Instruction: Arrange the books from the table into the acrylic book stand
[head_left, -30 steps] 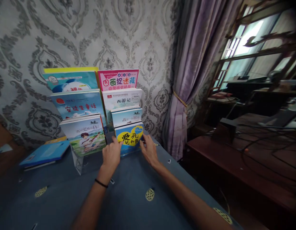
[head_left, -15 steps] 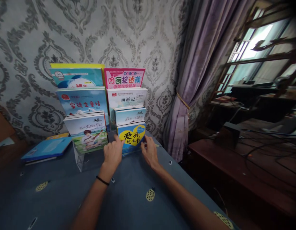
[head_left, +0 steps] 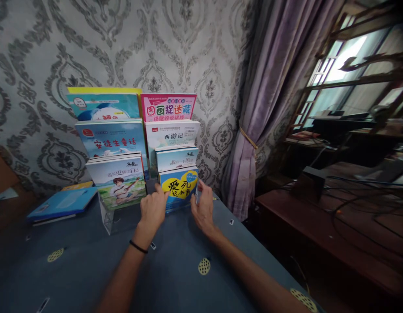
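A blue book with a yellow heart on its cover (head_left: 178,187) stands at the front right of a clear tiered book stand (head_left: 107,217). My left hand (head_left: 152,209) is curled at the book's left edge, its thumb against the cover. At the right edge, my right hand (head_left: 204,209) pinches the book, with some fingertips hidden. Just behind stands a pale blue book (head_left: 175,161), then a white one (head_left: 175,132) and a pink one (head_left: 169,105). The left column holds a book showing a guitar player (head_left: 123,187), a blue book (head_left: 113,138) and a teal book (head_left: 104,104).
Blue books (head_left: 63,202) lie flat left of the stand on the dark patterned tablecloth (head_left: 175,269). Wallpaper rises behind. A tied purple curtain (head_left: 243,174) hangs at the right, beside a dark red table (head_left: 302,213) strewn with black cables.
My right hand has shifted slightly at the book's right edge, its fingers a little higher. The left hand and the books stay nearly where they were.
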The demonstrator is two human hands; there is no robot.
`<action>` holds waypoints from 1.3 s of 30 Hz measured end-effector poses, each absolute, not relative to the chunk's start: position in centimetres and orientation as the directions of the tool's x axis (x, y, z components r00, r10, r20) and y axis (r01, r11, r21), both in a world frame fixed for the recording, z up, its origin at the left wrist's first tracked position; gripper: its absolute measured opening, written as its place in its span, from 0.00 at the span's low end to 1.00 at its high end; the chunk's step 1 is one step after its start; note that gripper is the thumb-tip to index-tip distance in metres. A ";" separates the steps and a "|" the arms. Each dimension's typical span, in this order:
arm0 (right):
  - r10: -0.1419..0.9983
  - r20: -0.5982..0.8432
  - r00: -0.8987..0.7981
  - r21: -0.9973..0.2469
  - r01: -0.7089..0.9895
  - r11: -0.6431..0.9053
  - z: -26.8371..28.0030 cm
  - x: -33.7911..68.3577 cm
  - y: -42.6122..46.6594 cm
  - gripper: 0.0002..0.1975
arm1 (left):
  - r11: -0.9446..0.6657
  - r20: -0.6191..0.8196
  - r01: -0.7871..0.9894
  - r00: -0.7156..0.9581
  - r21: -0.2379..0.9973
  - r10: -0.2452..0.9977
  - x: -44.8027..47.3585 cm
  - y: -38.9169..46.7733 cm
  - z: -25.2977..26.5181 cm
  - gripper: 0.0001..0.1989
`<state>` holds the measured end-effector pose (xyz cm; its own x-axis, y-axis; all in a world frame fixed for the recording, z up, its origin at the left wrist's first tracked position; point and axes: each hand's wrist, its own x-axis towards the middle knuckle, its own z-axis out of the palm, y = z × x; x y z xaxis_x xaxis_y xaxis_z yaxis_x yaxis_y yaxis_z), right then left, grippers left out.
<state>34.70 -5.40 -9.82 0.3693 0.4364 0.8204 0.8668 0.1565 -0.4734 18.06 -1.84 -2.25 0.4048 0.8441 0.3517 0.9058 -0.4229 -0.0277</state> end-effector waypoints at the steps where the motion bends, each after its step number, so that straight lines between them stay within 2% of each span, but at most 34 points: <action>1: 0.417 0.844 0.337 -0.437 0.883 0.172 -9.6 34.3 -5.7 0.24 | -0.421 0.347 0.907 0.402 -0.023 0.847 18.0 -1.8 -2.2 0.26; 3: 0.418 0.873 0.251 -0.371 0.898 0.236 -9.4 33.4 -6.2 0.21 | -0.428 0.338 0.904 0.408 -0.016 0.848 17.9 -1.8 -2.1 0.26; 5: 0.479 0.868 0.129 -0.316 0.888 0.333 -9.4 32.5 -6.7 0.20 | -0.442 0.333 0.897 0.420 -0.008 0.844 17.7 -1.8 -2.0 0.27; 8: 0.583 0.811 -0.058 -0.262 0.854 0.449 -9.7 31.3 -7.0 0.22 | -0.457 0.316 0.890 0.430 0.012 0.846 17.4 -1.8 -1.6 0.26; 10: 0.615 0.780 -0.110 -0.251 0.846 0.470 -10.0 30.9 -7.0 0.25 | -0.460 0.298 0.888 0.432 0.027 0.851 17.2 -2.0 -1.1 0.24; 14: 0.639 0.762 -0.103 -0.270 0.847 0.459 -10.2 30.9 -6.9 0.27 | -0.425 0.305 0.903 0.388 0.067 0.870 17.0 -2.5 0.4 0.22; 17: 0.644 0.759 -0.095 -0.281 0.844 0.456 -10.2 31.0 -7.0 0.27 | -0.405 0.386 0.903 0.327 0.142 0.863 16.9 -2.9 1.3 0.23; 21: 0.649 0.755 -0.091 -0.298 0.834 0.464 -10.2 31.0 -7.0 0.26 | -0.496 0.484 0.840 0.348 0.219 0.803 16.5 -3.1 1.7 0.25; 26: 0.679 0.726 -0.110 -0.308 0.830 0.465 -10.5 31.1 -6.9 0.26 | -0.586 0.510 0.752 0.392 0.302 0.766 15.9 -2.0 0.8 0.26; 31: 0.701 0.705 -0.111 -0.326 0.826 0.460 -11.1 31.4 -6.7 0.25 | -0.603 0.505 0.675 0.376 0.426 0.777 14.5 -0.2 0.3 0.19; 35: 0.700 0.703 -0.123 -0.319 0.825 0.466 -11.5 31.5 -6.4 0.24 | -0.635 0.433 0.669 0.477 0.385 0.765 13.1 0.6 0.2 0.06; 39: 0.708 0.694 -0.131 -0.310 0.833 0.459 -11.8 31.7 -6.1 0.24 | -0.641 0.310 0.702 0.562 0.310 0.767 12.6 1.1 -0.4 0.07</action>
